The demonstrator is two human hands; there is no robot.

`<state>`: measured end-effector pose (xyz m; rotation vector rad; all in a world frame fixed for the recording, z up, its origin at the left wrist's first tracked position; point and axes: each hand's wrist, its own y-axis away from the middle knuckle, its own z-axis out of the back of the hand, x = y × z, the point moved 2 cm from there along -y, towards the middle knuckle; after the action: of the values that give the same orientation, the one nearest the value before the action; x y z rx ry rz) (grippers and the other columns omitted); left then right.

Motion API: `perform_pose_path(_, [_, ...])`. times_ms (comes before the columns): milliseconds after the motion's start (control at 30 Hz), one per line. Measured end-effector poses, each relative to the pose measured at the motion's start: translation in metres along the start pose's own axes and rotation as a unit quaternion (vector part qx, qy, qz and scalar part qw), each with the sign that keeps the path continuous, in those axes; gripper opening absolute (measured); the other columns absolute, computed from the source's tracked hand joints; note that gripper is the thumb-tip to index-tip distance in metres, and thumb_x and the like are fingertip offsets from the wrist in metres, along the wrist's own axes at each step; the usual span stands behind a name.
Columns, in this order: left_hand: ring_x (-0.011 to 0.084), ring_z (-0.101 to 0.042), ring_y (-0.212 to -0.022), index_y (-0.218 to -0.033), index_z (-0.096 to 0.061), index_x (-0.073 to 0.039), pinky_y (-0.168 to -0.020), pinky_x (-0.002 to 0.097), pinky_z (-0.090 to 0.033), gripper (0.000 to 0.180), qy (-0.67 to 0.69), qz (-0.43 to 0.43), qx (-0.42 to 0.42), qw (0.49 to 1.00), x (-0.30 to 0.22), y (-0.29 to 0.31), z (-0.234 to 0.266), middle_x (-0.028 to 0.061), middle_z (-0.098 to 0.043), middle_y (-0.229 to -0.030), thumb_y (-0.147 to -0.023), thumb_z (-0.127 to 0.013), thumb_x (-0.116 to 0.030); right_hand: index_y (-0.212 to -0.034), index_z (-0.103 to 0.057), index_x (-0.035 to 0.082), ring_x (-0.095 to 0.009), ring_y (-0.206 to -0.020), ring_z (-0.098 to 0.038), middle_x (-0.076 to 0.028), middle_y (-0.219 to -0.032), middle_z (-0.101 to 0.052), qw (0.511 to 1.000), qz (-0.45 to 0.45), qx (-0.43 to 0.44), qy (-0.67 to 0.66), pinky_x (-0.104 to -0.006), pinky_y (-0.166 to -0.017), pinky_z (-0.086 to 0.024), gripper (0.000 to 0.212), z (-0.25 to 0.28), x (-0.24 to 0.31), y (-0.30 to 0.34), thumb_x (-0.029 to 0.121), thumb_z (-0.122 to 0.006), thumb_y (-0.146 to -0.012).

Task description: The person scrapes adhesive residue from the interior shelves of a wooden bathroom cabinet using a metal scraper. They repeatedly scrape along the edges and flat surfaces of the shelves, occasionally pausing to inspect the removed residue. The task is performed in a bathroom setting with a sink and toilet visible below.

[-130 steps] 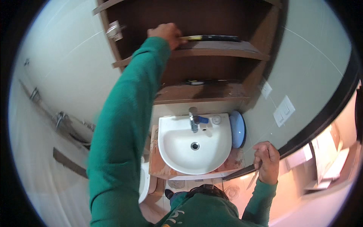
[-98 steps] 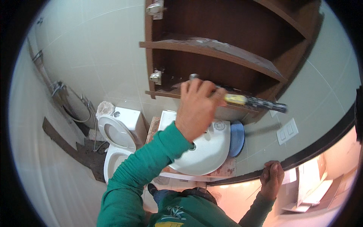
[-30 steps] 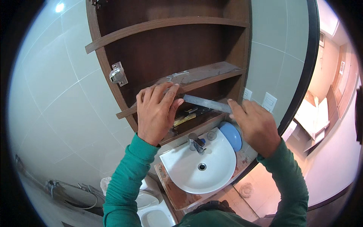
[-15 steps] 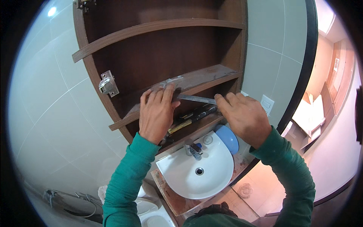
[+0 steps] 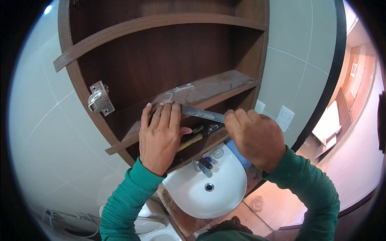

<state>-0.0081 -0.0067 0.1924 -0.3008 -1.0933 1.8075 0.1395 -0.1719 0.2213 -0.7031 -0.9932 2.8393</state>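
Where both hands met at the wooden cabinet [image 5: 74, 86], a flat, file-like metal bar [image 5: 203, 114] ran slantwise just at the front edge of its dusty middle shelf [image 5: 219, 85]. Right hand [image 5: 255, 138]: fingers curled, clamped on the bar's right end. Left hand [image 5: 161, 134]: fingers outstretched, mostly close together, thumb apart, tips beside the bar's other end; whether they pressed on it, I couldn't tell. My judgement: firm right grip, steady bar angle, even pressure, left fingertips clear of its end. Below, a yellow-banded tool handle [image 5: 189, 143] lay on the lower shelf [image 5: 191, 154]; beneath, a white washbasin [image 5: 189, 203].
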Motion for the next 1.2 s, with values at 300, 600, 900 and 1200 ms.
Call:
perform_pose_path(300, [0.0333,-0.064,-0.124,-0.133,-0.059,-0.001,-0.117,0.0586,-0.036,0.045,-0.048,-0.004,0.036,0.998,0.005,-0.002,-0.008,0.0194,-0.067,-0.129,-0.088,-0.065,0.001,-0.108,-0.065,0.0,-0.021,-0.081,-0.069,-0.011,-0.095,-0.068,0.999,-0.006,0.048,0.021,-0.0324,-0.061,-0.062,0.023,-0.023,-0.013,-0.008,0.015,-0.07,-0.091])
perform_pose_path(600, [0.031,-0.064,-0.123,-0.135,-0.06,-0.009,-0.115,0.0594,-0.038,0.054,0.023,0.017,0.037,0.999,0.004,-0.01,0.001,0.0117,-0.068,-0.13,-0.083,-0.073,-0.009,-0.107,-0.063,-0.002,-0.02,-0.078,-0.067,-0.01,-0.088,-0.064,0.998,0.015,0.001,0.068,-0.0301,-0.061,-0.06,0.028,0.004,0.001,-0.001,0.015,-0.072,-0.087])
perform_pose_path(900, [0.0305,-0.067,-0.112,-0.127,-0.069,-0.014,-0.112,0.058,-0.042,0.047,0.1,-0.017,-0.044,0.994,0.005,-0.009,0.007,0.0088,-0.072,-0.119,-0.083,-0.08,-0.019,-0.109,-0.064,0.002,-0.019,-0.08,-0.067,-0.01,-0.089,-0.064,0.998,0.012,-0.013,0.056,-0.0334,-0.068,-0.06,0.026,0.021,-0.023,0.006,0.013,-0.07,-0.086])
perform_pose_path(1200, [0.0305,-0.068,-0.109,-0.125,-0.068,-0.009,-0.111,0.0529,-0.045,0.043,0.01,0.015,-0.05,0.999,-0.013,-0.009,-0.006,0.011,-0.072,-0.115,-0.084,-0.078,-0.018,-0.108,-0.065,0.002,-0.02,-0.079,-0.067,-0.008,-0.088,-0.065,0.999,-0.014,0.02,0.035,-0.032,-0.063,-0.058,0.019,-0.015,-0.034,0.002,0.009,-0.063,-0.091])
